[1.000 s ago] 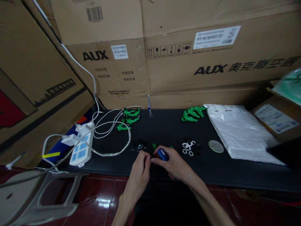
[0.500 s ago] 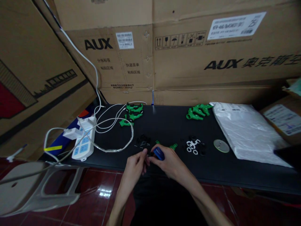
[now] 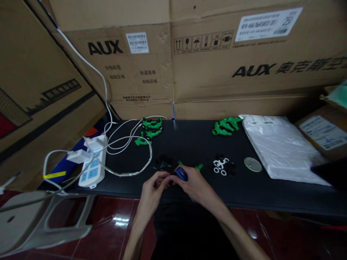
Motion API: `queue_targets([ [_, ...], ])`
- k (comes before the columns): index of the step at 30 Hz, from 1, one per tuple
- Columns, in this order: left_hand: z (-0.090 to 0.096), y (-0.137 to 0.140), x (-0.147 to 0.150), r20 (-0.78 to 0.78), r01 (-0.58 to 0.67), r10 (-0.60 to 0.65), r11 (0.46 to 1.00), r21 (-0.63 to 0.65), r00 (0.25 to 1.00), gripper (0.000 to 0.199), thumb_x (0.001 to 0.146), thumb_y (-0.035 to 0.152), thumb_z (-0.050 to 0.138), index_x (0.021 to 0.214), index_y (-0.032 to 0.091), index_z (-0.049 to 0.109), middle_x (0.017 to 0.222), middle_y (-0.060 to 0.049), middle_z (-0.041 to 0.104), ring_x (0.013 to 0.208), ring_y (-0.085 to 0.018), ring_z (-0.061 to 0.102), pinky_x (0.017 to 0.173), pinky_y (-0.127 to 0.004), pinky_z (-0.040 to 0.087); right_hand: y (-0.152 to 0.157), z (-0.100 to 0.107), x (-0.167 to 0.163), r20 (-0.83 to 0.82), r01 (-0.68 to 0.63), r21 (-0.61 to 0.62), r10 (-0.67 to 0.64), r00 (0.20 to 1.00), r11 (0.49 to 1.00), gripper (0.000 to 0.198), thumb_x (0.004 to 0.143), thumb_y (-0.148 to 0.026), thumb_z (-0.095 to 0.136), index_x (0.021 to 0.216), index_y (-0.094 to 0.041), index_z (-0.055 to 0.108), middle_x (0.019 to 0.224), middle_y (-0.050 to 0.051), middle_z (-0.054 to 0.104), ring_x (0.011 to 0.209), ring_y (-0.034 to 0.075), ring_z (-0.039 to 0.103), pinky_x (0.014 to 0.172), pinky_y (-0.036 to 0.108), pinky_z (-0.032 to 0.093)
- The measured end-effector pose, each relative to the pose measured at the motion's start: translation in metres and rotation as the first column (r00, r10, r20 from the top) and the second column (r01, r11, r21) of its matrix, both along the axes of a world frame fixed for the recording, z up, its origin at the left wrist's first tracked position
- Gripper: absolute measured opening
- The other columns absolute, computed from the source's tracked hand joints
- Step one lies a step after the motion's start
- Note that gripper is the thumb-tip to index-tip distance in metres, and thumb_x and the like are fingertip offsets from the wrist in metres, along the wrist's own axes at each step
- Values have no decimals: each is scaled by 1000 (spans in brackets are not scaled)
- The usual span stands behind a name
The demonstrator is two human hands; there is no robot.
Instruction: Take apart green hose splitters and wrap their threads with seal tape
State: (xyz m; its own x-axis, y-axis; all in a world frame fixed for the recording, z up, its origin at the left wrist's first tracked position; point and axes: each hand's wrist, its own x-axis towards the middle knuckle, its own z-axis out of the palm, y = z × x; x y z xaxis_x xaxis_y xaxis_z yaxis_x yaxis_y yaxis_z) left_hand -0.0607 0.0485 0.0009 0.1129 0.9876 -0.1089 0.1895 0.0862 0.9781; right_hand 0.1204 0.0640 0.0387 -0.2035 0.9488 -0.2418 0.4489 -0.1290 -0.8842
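Note:
My right hand [image 3: 193, 185] grips a blue-handled tool [image 3: 181, 173], perhaps a screwdriver; its working end is hidden by my fingers. Close against it, my left hand [image 3: 152, 190] pinches something small and dark, too covered to make out. The fingertips of both hands meet just above the table's front edge. Behind my right hand a green plastic fitting [image 3: 199, 167] shows in part. Small black parts [image 3: 163, 158] and several thin metal pins [image 3: 163, 165] lie just beyond my left hand. To the right are white rings [image 3: 216, 170] and black rings [image 3: 231, 169].
Green branched fittings lie at the back left [image 3: 152, 133] and back right [image 3: 222, 128]. A round disc [image 3: 253, 164] rests beside a white wrapped parcel [image 3: 282, 148]. On the left are a power strip [image 3: 93, 175] and looped cables [image 3: 130, 174]. Cardboard boxes [image 3: 206, 83] wall the back.
My left fingers have closed in and curled more around the small part, near the tool. The view has shifted slightly; the loose parts lie as before.

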Motion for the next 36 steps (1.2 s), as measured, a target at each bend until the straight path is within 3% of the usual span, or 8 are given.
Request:
queue_targets([
  [8,7,1,-8,-246,0,13,999,53,969,36,97,50,61,92,19,77,71,-1,72,67,-18,66,62,-26,48,1,-4,3,29,21,25,-22,999,999,9,85,-28,74,89,-20,72,80,2,72,74,17,64,68,26,44],
  [14,7,2,-14,-386,-78,156,975,210,909,31,93,49,64,94,22,79,83,-4,79,73,-21,72,68,-29,54,3,-11,-4,19,70,14,-70,997,997,26,86,-26,73,111,-20,76,97,8,78,91,24,72,84,34,52],
  [19,2,4,-11,-423,-107,225,952,285,878,32,93,50,63,96,21,78,87,-5,78,69,-21,70,70,-32,56,-1,-1,-3,-55,89,-12,-89,994,996,38,88,-24,72,126,-21,72,106,8,81,99,23,75,93,35,54],
  [21,1,3,-10,-424,-124,253,943,309,869,35,95,52,61,101,20,76,90,-6,76,70,-21,69,71,-33,56,-6,8,5,-87,91,-19,-92,992,996,35,88,-27,73,123,-22,74,102,6,81,87,20,75,83,31,57],
  [23,0,0,-9,-433,-153,307,922,355,847,39,96,55,60,106,19,73,92,-7,73,68,-20,66,68,-34,55,-12,19,19,-114,105,-21,-106,988,994,35,90,-33,71,123,-24,73,101,4,81,65,14,70,62,26,55],
  [27,-5,-7,-8,-492,-194,445,856,480,748,50,91,66,62,109,20,69,99,-8,67,79,-25,65,74,-39,56,-26,38,57,-147,185,-56,-192,970,981,47,91,-50,65,129,-22,68,102,6,78,33,5,42,31,23,32],
  [30,-11,-3,-7,-534,-158,463,841,518,708,52,91,71,59,104,21,67,99,-10,69,91,-31,64,83,-47,55,-35,44,79,-178,270,-117,-287,941,956,59,85,-59,69,131,-23,66,101,7,77,30,3,39,26,21,27],
  [36,-6,4,7,-456,-159,449,825,543,768,40,95,63,60,96,23,66,96,-8,67,86,-27,63,79,-42,55,-47,50,95,-268,334,-136,-359,894,933,66,80,-68,71,124,-19,65,98,10,78,30,2,38,27,18,30],
])
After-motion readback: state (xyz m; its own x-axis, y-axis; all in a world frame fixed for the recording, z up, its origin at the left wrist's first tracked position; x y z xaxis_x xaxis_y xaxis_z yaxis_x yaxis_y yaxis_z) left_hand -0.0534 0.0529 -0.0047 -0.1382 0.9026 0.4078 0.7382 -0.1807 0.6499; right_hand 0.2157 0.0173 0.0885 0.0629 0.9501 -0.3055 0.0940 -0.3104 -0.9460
